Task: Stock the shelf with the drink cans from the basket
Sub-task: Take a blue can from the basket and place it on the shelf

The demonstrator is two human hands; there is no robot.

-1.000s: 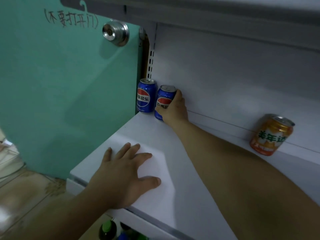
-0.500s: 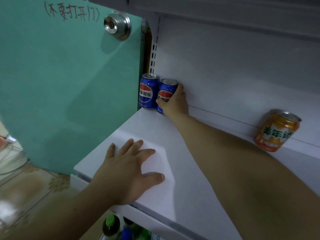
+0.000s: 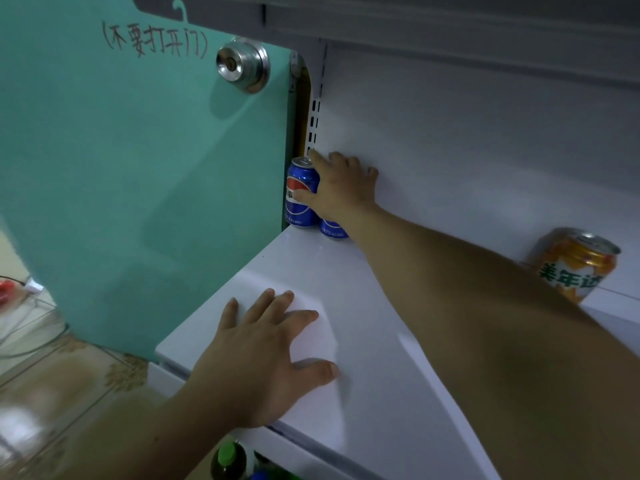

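**Two blue aluminium drink cans in the back-left corner of the white shelf**

Both are standing upright, one just beside the other. The right hand is covering most of the righthand can, so only its base is showing. The fingers are lying straight and spread apart, not clamping. The forefinger is reaching over the lefthand can's rim and the thumb is touching its label.

The left hand is pressing flat near the shelf's front edge, fingers apart.

An orange-and-gold drink can is standing well apart to the right. A teal door with a round steel knob is bordering the shelf on the left.
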